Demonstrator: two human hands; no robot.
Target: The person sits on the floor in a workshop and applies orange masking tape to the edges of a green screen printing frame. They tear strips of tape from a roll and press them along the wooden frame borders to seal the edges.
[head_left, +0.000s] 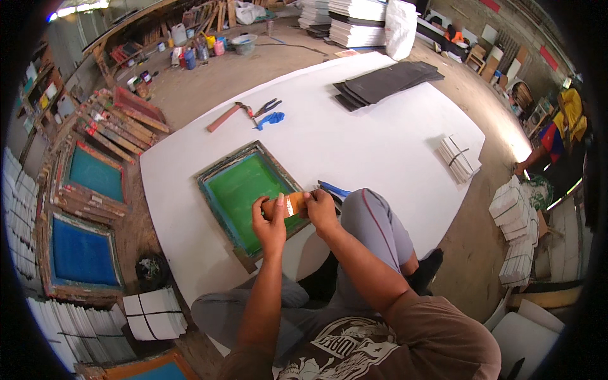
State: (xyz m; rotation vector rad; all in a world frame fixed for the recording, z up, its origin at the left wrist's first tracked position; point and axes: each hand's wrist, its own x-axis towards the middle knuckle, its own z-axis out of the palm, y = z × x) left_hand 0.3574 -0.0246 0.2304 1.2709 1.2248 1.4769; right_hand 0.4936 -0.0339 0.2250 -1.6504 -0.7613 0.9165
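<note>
Head — left hand [271,226], right hand [322,209] hold orange object [295,204].

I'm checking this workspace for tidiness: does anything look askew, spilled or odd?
Mildly: on the white surface, the flat black sheets overlap unevenly, and a crumpled blue scrap lies beside the dark-handled pliers. The rectangular green-screened frame has grimy, stained edges. No spill shows.

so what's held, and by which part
An orange-brown item with a shiny middle band: left hand grips its left end, right hand its right end.
</note>
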